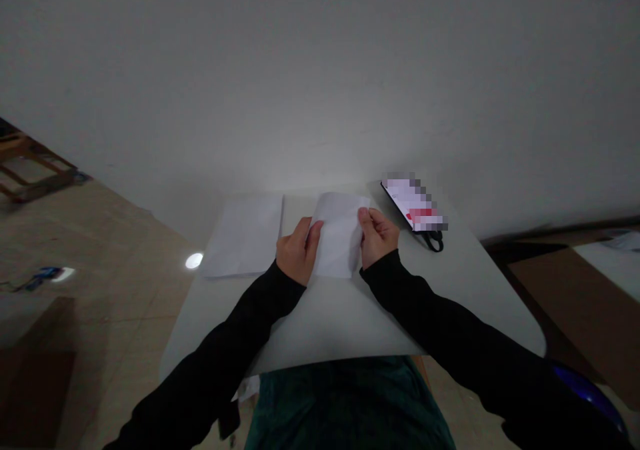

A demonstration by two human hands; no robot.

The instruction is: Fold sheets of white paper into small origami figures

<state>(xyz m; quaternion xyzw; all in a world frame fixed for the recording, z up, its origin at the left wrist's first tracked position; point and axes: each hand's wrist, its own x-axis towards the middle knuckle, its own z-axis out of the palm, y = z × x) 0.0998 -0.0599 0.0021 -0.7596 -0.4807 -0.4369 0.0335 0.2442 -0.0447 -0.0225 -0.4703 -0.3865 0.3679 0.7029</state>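
- A white sheet of paper (337, 233) is held between both hands above the desk (325, 327), just to the right of the paper stack (245, 237).
- The sheet's left edge is pinched by the left hand (296, 253), whose grip is clamped on it with the thumb laid on top; this hand is placed at the right side of the stack.
- The sheet's upper right edge is pinched by the right hand (381, 238), its grip also clamped on the paper, farther to the right of the stack.
- Whether the sheet is folded cannot be told clearly.
- A phone (405, 197) with a lit screen, partly blurred out, is set well to the right of the stack, beyond the right hand; a black strap (434, 240) is seen at its near end.
- Both arms are covered by black sleeves (445, 323).
- A pale wall (320, 83) is seen behind the stack, and a dark green cloth (350, 403) nearer the viewer than the stack, below the desk edge.
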